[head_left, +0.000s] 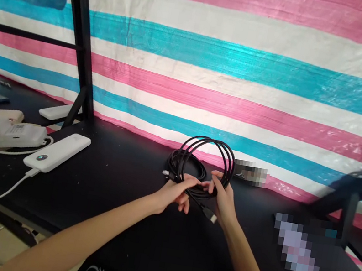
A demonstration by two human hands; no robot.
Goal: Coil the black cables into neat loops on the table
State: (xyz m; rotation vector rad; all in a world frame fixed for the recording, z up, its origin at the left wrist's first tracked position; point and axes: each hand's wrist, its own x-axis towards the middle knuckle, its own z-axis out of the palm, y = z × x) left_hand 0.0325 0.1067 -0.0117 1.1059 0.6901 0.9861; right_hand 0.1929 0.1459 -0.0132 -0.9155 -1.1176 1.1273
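A black cable, wound into several loose loops, is held up between my two hands over the black table. My left hand is closed round the lower left of the loops, thumb on top. At the right side of the coil, my right hand grips the loops with bent fingers. One plug with a light metal tip hangs below the coil, between the hands. Behind the coil, more black cable lies on the table; a second connector shows just above my left hand.
A white power bank with a white cord lies left on the black table. Beyond it are a white power strip and another white slab. Black metal posts flank the table. A striped sheet hangs behind.
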